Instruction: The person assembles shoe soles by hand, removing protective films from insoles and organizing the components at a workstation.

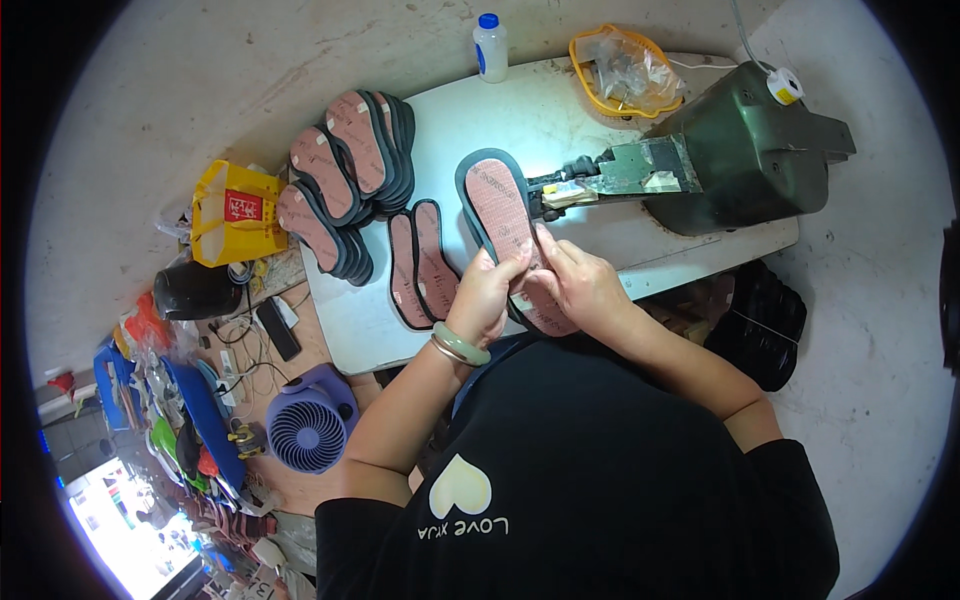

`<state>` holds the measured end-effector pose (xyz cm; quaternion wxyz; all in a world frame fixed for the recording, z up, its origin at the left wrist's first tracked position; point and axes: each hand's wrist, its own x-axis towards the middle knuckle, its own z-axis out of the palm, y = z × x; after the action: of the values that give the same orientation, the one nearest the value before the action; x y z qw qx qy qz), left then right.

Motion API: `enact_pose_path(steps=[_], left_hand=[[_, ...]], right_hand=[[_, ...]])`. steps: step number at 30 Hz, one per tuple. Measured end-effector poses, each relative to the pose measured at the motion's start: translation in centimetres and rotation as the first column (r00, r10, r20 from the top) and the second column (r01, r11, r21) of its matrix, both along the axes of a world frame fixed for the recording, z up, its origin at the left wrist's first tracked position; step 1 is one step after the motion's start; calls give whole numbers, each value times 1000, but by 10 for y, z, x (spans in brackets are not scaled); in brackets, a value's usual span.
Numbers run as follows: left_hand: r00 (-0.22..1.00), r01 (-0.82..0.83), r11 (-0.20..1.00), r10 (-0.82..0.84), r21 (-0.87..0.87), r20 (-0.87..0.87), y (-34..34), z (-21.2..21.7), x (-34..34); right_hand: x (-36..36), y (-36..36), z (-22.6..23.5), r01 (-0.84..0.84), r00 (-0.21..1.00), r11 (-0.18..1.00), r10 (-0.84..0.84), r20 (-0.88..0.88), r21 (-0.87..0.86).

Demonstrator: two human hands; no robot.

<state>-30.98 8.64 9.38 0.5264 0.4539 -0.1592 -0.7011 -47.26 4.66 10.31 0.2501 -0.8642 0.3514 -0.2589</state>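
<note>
Both my hands hold one shoe insole (497,195), pink-brown on its upper face with a dark rim, above the white table's front edge. Around its left side is my left hand (480,298), closed, with the thumb pressing on the pink face. My right hand (582,285) grips the right side, its thumb and fingers near the left thumb. The toe end points away from me, beside the narrow arm of a dark green sewing machine (740,150). Left of my hands, a pair of similar insoles (432,255) lies flat on the table.
Stacked insoles (357,145) stand at the table's far left. A white bottle (490,50) with a blue cap and a yellow basket (578,75) of plastic bags are at the back. Beyond the left edge are a yellow bag (225,240) and a purple fan (308,430).
</note>
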Motion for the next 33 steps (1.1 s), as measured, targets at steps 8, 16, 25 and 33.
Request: enact_pose_path(steps=[8,16,25,33], left_hand=[[735,-44,958,224,-285,640,-45,-10,-3],[555,87,931,250,-355,793,-100,-37,-14],[143,142,970,175,-196,974,-132,-32,22],[5,916,359,-453,177,892,-192,13,62]], right_hand=[[-12,-45,-2,31,991,998,-24,131,-52],[-49,-41,-37,-118,663,563,-569,486,818],[-16,-22,-47,-444,711,265,-477,516,856],[3,-49,-32,-286,733,258,-562,384,923]])
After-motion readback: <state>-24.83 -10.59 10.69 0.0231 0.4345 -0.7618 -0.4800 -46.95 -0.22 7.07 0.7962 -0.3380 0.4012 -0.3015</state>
